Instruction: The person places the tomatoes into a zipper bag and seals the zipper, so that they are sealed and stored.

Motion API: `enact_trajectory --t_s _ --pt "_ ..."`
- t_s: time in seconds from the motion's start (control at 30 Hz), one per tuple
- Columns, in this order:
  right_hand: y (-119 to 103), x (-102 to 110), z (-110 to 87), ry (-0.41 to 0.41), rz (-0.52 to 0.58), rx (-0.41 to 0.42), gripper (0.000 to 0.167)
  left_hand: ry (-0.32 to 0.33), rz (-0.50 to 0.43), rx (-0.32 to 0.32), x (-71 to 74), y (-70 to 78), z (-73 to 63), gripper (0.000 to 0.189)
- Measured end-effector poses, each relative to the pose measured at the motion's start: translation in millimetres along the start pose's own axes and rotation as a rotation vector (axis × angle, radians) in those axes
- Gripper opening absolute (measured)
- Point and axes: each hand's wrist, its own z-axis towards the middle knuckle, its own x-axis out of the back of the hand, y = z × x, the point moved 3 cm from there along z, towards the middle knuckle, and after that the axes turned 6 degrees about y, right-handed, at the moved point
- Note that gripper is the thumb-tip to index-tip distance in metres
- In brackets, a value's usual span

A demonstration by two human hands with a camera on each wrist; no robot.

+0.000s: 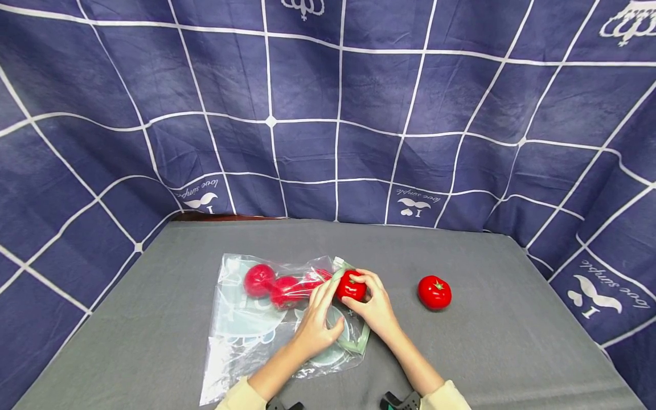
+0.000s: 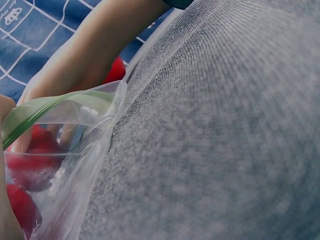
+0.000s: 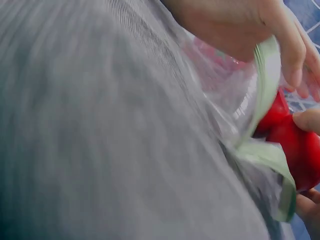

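At the mouth of a clear zip bag, my right hand grips a red tomato with a green stem, thumb on the near side and fingers over the far side. My left hand lies over the bag with its long fingers straight along the raised upper lip, the thumb spread away from them. A green zip strip runs along the gaping mouth, past the left thumb. Through the film show red tomatoes, grouped toward the bag's far side; the left fingers partly cover one.
Another tomato sits alone to the right on the grey cloth-covered table. Behind and at both sides hangs a navy curtain with white grid lines, meeting the table's far edge.
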Motion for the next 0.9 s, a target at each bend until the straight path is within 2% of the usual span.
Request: enact_trajectory --t_s 0.13,0.3,0.4,0.57,0.7,0.9 --pt "-0.7 -8.5 -1.7 -0.016 0.038 0.029 0.042 -0.01 -0.011 0.022 0.5 0.1 0.0 0.081" --pt "17.3 -21.7 -2.4 -0.092 0.041 0.082 0.043 -0.032 -0.051 0.058 0.1 -0.6 0.3 0.082" --pt "26.4 -26.2 -1.8 -0.11 0.043 0.096 0.043 -0.014 -0.046 0.05 0.0 -0.6 0.5 0.083" --pt "20.2 -24.5 -2.6 -0.072 0.096 0.064 0.041 -0.007 -0.047 0.058 -0.7 -1.1 0.1 0.084" --pt "12.6 -22.6 -3.9 -0.075 0.126 0.047 0.042 0.004 -0.047 0.06 -0.5 -1.5 -0.5 0.082" --pt "28.1 -24.5 -4.2 -0.12 0.072 0.053 0.037 0.023 -0.063 0.047 0.1 -1.4 -0.3 0.081"
